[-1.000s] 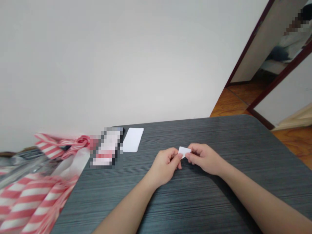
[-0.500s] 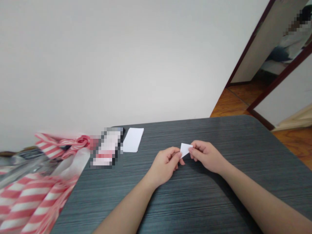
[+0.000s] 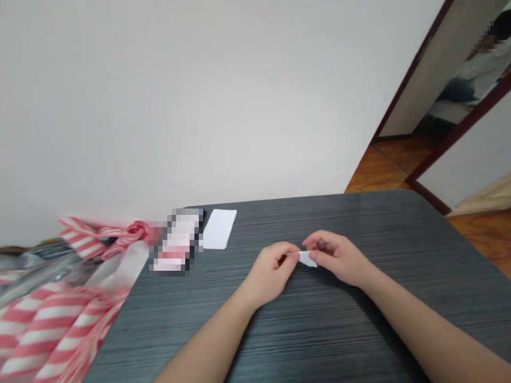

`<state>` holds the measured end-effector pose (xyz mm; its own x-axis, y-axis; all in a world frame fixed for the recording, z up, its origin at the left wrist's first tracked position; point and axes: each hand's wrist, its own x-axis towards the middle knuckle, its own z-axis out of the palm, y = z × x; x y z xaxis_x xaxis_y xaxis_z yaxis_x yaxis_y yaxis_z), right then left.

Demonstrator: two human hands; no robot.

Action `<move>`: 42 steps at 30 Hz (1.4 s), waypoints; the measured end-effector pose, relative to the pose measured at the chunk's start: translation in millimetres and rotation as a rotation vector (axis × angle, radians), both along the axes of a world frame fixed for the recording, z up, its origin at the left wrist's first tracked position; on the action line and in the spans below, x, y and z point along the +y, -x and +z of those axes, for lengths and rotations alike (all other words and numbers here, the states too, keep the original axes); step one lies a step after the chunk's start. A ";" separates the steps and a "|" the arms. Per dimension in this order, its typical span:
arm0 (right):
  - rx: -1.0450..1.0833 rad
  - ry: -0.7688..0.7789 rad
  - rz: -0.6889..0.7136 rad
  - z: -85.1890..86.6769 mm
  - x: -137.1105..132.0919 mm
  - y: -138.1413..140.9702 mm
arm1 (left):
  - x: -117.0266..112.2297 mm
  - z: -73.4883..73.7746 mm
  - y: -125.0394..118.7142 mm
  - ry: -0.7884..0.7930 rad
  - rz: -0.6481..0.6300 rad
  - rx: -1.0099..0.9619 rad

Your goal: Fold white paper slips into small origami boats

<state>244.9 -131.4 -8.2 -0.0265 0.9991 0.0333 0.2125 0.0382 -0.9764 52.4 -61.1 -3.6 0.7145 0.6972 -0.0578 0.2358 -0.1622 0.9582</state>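
The left hand (image 3: 271, 272) and the right hand (image 3: 337, 258) stand close together, and the grip of each is clamped on one small folded white paper (image 3: 308, 259), which is between them above the dark grey table (image 3: 319, 330). Further away on the table lie a white paper sheet (image 3: 219, 229) and a blurred flat object (image 3: 178, 243).

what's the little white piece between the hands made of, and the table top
The small white piece looks like thin paper: matt, with a crisp folded edge. The table top looks like a laminate or similar coated board, dark grey with fine streaked lines and a slight sheen, though its core can't be seen.
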 end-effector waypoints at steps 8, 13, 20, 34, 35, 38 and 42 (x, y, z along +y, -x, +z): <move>-0.021 -0.039 -0.044 -4.6 0.1 1.3 | -0.8 -5.2 -6.5 0.231 0.199 -0.162; 0.011 -0.044 0.017 -4.8 -2.1 3.6 | 2.8 -8.8 -5.5 0.237 0.224 -0.172; -0.070 -0.110 0.078 -2.1 -1.7 2.8 | 1.5 -2.4 -5.0 0.227 0.169 -0.166; -0.103 -0.062 -0.004 -4.3 1.4 5.9 | -1.0 -2.2 -4.3 0.224 0.078 -0.146; -0.129 -0.068 0.001 -3.9 2.3 6.0 | -0.8 -2.8 -4.3 0.219 0.078 -0.137; -0.219 -0.101 0.004 -1.9 3.6 5.7 | 0.5 -5.7 -4.1 0.201 0.096 -0.110; -0.209 -0.077 0.008 -2.2 3.2 4.6 | 1.5 -7.9 -4.3 0.186 0.120 -0.091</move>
